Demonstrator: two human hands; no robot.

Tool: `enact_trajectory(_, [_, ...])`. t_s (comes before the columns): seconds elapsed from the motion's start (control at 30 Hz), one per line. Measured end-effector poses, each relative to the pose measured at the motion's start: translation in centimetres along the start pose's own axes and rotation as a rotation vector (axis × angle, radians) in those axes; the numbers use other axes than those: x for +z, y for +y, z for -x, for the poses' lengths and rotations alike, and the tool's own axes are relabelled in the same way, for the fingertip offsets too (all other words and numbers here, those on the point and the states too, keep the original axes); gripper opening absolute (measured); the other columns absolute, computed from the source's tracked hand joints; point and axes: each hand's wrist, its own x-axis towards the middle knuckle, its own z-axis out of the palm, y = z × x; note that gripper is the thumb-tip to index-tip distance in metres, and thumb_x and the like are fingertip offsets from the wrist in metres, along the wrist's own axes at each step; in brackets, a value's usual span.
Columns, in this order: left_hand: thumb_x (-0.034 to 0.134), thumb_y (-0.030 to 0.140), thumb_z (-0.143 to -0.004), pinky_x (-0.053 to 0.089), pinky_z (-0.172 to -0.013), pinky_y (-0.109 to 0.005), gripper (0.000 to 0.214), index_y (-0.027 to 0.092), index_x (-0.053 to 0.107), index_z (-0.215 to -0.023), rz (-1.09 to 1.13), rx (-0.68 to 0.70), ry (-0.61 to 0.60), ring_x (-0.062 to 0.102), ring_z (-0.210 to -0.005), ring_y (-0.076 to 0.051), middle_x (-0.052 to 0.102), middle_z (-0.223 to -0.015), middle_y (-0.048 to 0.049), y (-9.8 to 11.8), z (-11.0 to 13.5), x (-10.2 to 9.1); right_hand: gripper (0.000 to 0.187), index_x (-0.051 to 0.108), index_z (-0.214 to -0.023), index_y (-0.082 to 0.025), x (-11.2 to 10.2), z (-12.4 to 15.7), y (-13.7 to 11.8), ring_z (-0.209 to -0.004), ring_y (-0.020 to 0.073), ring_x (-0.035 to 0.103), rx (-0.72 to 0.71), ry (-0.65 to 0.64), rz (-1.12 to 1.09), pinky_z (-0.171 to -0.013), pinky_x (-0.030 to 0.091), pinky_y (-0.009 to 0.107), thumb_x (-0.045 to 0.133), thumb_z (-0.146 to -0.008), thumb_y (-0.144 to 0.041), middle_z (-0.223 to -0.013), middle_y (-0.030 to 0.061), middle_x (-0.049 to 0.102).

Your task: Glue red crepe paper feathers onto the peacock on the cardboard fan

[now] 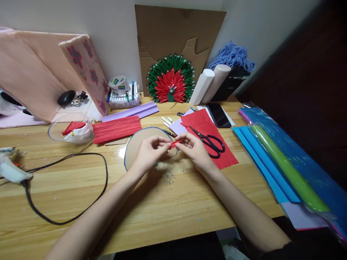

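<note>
Both yr hands are on the small red crepe-type paper piece, held out in front of you just above the R edge of the tan cardboard disc w/ a blue outline. L hand: thumb + index nipped tog. on the paper's L end, other fingers loosely curled. R hand: same pinch on the R end, approx. level w/ the L. Fingertips hide most of the piece, so can't tell if it's folded or twisted.

To work it well: light, even pinch, as thin crepe prob. stretches or tears if tugged. Small moves from the fingertips, wrists steady; let one hand anchor while the other shapes. Check the ends line up before pressing any crease hard.

Mind the black-handled metal scissors on the flat red paper sheet, just beside yr R hand; blades point away from you, but a knuckle could catch them. The white glue gun lies well apart at far L, its looped black cable clear of yr L forearm.
</note>
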Motion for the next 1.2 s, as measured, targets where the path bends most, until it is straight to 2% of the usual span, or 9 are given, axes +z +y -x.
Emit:
enact_trajectory(0.13, [0.068,0.031,-0.066,0.050,-0.062,-0.022,0.025,0.011,0.063,-0.081,-0.012,0.055,0.015,0.063,-0.066,-0.012,0.069,-0.077,-0.0075,-0.3,-0.1,0.1,0.022,0.058,-0.083,-0.019,0.1,0.0,0.1,-0.079,0.0143,0.061,0.046,-0.038,-0.003,-0.074,0.049,0.029,0.069,-0.067,-0.029,-0.083,0.0026,0.063])
enact_trajectory(0.27, [0.065,0.031,-0.070,0.050,-0.063,-0.023,0.025,0.011,0.062,-0.086,-0.129,0.135,-0.014,0.063,-0.069,-0.013,0.067,-0.077,-0.0070,-0.8,-0.3,0.0,0.021,0.058,-0.082,-0.018,0.2,0.0,0.3,-0.078,0.0137,0.060,0.069,-0.028,-0.014,-0.072,0.048,0.027,0.068,-0.068,-0.030,-0.083,0.0024,0.062])
enact_trajectory(0.4, [0.055,0.034,-0.078,0.051,-0.067,-0.027,0.028,0.014,0.060,-0.097,-0.272,0.197,-0.031,0.064,-0.072,-0.015,0.067,-0.083,-0.0069,-1.1,-0.5,-1.7,0.018,0.057,-0.081,-0.018,0.5,0.2,0.8,-0.077,0.0136,0.060,0.058,-0.041,0.034,-0.071,0.047,0.027,0.066,-0.070,-0.028,-0.082,0.0023,0.062])
enact_trajectory(0.57, [0.048,0.038,-0.082,0.050,-0.073,-0.030,0.029,0.016,0.060,-0.097,-0.371,0.210,0.224,0.063,-0.082,-0.017,0.066,-0.087,-0.0068,-2.4,0.4,-6.1,0.013,0.055,-0.083,-0.018,1.7,1.1,1.8,-0.058,0.0100,0.053,0.109,-0.131,0.237,-0.053,0.040,0.022,0.059,-0.075,-0.027,-0.073,0.0001,0.060])
enact_trajectory(0.63, [0.047,0.038,-0.082,0.050,-0.072,-0.030,0.029,0.016,0.060,-0.098,-0.397,0.198,0.320,0.063,-0.078,-0.017,0.066,-0.086,-0.0063,-3.4,1.0,-7.7,0.011,0.056,-0.083,-0.018,2.2,1.5,2.1,-0.052,0.0087,0.047,0.113,-0.166,0.336,-0.048,0.034,0.021,0.057,-0.076,-0.026,-0.067,-0.0019,0.057])
enact_trajectory(0.77, [0.046,0.036,-0.082,0.049,-0.071,-0.029,0.029,0.016,0.060,-0.097,-0.465,0.156,0.418,0.063,-0.076,-0.017,0.067,-0.090,-0.0067,-4.7,1.8,-9.9,0.006,0.058,-0.080,-0.018,2.9,1.9,2.3,-0.058,0.0098,0.048,0.053,-0.179,0.474,-0.053,0.035,0.022,0.056,-0.076,-0.021,-0.067,-0.0020,0.056])
enact_trajectory(0.9, [0.047,0.035,-0.080,0.047,-0.075,-0.031,0.028,0.015,0.060,-0.095,-0.643,0.142,0.490,0.061,-0.083,-0.018,0.064,-0.098,-0.0084,-4.9,1.8,-11.1,0.005,0.058,-0.080,-0.018,3.2,1.9,2.4,-0.067,0.0118,0.052,0.020,-0.164,0.500,-0.060,0.038,0.023,0.054,-0.076,-0.019,-0.074,-0.0001,0.059])
enact_trajectory(1.0, [0.049,0.039,-0.079,0.046,-0.073,-0.032,0.032,0.015,0.059,-0.097,-0.716,0.079,0.464,0.060,-0.081,-0.019,0.064,-0.093,-0.0088,-5.1,1.9,-11.6,0.007,0.057,-0.083,-0.018,3.2,1.9,2.5,-0.065,0.0115,0.050,0.031,-0.155,0.493,-0.058,0.037,0.023,0.055,-0.076,-0.021,-0.072,-0.0008,0.057])
enact_trajectory(1.2, [0.058,0.049,-0.070,0.045,-0.068,-0.032,0.048,0.014,0.059,-0.103,-0.680,-0.026,0.291,0.060,-0.076,-0.021,0.066,-0.087,-0.0081,-5.2,2.9,-10.9,0.016,0.054,-0.085,-0.017,2.8,1.1,2.7,-0.064,0.0117,0.049,0.113,-0.150,0.367,-0.059,0.038,0.024,0.059,-0.075,-0.028,-0.073,-0.0003,0.054])
